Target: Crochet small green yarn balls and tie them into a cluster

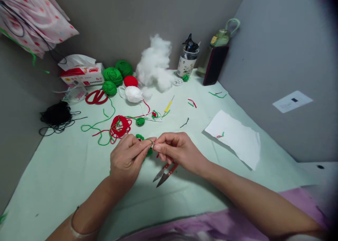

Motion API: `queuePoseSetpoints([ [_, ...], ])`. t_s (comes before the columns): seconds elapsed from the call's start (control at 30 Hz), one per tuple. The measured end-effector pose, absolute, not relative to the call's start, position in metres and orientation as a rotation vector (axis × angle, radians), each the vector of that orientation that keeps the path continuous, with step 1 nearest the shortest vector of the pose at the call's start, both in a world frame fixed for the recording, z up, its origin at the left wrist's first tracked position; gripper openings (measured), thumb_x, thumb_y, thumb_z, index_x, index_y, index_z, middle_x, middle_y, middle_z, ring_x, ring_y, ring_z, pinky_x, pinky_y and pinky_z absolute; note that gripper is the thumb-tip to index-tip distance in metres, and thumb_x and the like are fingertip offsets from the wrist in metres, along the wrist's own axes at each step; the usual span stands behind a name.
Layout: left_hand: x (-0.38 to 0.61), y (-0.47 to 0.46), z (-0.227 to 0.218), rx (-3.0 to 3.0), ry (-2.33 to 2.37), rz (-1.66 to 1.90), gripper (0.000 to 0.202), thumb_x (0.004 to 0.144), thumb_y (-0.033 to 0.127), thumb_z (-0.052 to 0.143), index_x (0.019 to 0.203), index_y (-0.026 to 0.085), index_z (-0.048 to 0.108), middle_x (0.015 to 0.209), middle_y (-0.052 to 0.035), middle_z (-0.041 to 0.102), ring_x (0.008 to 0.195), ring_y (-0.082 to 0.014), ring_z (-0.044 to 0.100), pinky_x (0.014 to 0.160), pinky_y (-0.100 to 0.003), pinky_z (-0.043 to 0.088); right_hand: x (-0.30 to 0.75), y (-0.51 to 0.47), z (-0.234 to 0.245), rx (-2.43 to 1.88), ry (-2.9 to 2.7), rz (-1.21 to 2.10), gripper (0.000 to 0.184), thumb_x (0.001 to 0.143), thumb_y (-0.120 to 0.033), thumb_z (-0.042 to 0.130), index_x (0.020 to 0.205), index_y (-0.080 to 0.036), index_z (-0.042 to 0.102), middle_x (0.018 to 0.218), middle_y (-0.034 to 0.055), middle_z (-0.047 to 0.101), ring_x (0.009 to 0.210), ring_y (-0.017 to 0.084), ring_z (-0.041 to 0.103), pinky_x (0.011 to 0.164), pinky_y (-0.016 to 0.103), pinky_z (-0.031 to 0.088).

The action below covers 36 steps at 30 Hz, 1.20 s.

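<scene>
My left hand is closed, thumb and forefinger pinching a strand of green yarn. A small green crocheted piece with a bit of red and white shows above its fingers, and more green shows below them, mostly hidden. Fingertip to fingertip with it, my right hand pinches something thin and tiny at the strand's end; I cannot make out what. Thread snips with red handles lie just below my right hand, blades pointing to the lower left.
Behind my hands lie a red yarn coil, a yellow-handled crochet hook, red-handled scissors and green yarn balls. White stuffing, a pen cup and a phone against a bottle stand along the wall. Torn paper lies right.
</scene>
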State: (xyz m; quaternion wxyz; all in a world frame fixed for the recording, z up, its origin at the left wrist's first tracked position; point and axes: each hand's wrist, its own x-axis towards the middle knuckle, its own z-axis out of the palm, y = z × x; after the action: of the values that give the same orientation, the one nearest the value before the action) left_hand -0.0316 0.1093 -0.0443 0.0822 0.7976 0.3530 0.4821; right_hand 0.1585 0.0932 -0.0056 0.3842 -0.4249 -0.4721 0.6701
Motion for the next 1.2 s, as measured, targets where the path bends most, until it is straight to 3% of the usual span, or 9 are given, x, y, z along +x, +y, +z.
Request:
queuePoseSetpoints([
  [0.27, -0.0317, 0.1071, -0.0414, 2.38, 1.063, 1.419, 0.021, 0.092, 0.011, 0.067, 0.107, 0.02, 0.079, 0.07, 0.0009, 0.057, 0.064, -0.0133, 0.053, 0.059, -0.026, 0.044, 0.1574, 0.093, -0.0052, -1.057, -1.214, 1.708, 0.034, 0.08, -0.047, 0.078, 0.076, -0.016, 0.067, 0.054, -0.0061, 0.055, 0.046, 0.006, 0.043, 0.044, 0.02, 0.031],
  [0.43, -0.0303, 0.1055, -0.0378, 2.368, 1.061, 1.461, 0.019, 0.091, 0.009, 0.067, 0.104, 0.018, 0.079, 0.068, 0.0021, 0.053, 0.061, -0.0122, 0.051, 0.057, -0.025, 0.043, 0.1563, 0.0906, -0.0042, -1.036, -1.237, 1.664, 0.034, 0.084, -0.048, 0.074, 0.078, -0.016, 0.067, 0.056, -0.0054, 0.056, 0.047, 0.006, 0.044, 0.045, 0.02, 0.033],
  [0.73, -0.0317, 0.1063, -0.039, 2.372, 1.035, 1.463, 0.02, 0.091, 0.008, 0.067, 0.104, 0.018, 0.077, 0.07, 0.0017, 0.054, 0.064, -0.0119, 0.053, 0.059, -0.026, 0.043, 0.1566, 0.0874, -0.0062, -1.103, -1.383, 1.441, 0.019, 0.091, -0.032, 0.067, 0.083, -0.015, 0.07, 0.06, -0.0048, 0.056, 0.05, 0.006, 0.042, 0.047, 0.02, 0.031],
  [1.0, -0.0315, 0.1071, -0.0408, 2.426, 1.073, 1.423, 0.021, 0.092, 0.009, 0.066, 0.107, 0.019, 0.077, 0.071, 0.0009, 0.054, 0.065, -0.0133, 0.053, 0.059, -0.026, 0.044, 0.156, 0.0882, -0.0061, -1.087, -1.355, 1.499, 0.025, 0.09, -0.037, 0.068, 0.078, -0.015, 0.067, 0.057, -0.0055, 0.054, 0.05, 0.006, 0.04, 0.049, 0.021, 0.031],
  [1.1, -0.0317, 0.1068, -0.0402, 2.473, 1.099, 1.421, 0.021, 0.092, 0.01, 0.067, 0.108, 0.018, 0.077, 0.077, -0.0018, 0.059, 0.071, -0.0149, 0.056, 0.063, -0.028, 0.046, 0.1568, 0.0898, -0.0062, -1.088, -1.37, 1.496, 0.026, 0.089, -0.038, 0.068, 0.077, -0.016, 0.066, 0.058, -0.0056, 0.054, 0.05, 0.006, 0.039, 0.049, 0.021, 0.03],
  [1.2, -0.0304, 0.1073, -0.0393, 2.505, 1.116, 1.383, 0.023, 0.093, 0.01, 0.065, 0.111, 0.017, 0.077, 0.097, -0.0084, 0.067, 0.086, -0.0192, 0.06, 0.075, -0.033, 0.05, 0.1593, 0.0934, -0.0067, -1.094, -1.358, 1.507, 0.026, 0.089, -0.038, 0.068, 0.076, -0.016, 0.065, 0.057, -0.006, 0.053, 0.05, 0.006, 0.038, 0.05, 0.022, 0.03],
])
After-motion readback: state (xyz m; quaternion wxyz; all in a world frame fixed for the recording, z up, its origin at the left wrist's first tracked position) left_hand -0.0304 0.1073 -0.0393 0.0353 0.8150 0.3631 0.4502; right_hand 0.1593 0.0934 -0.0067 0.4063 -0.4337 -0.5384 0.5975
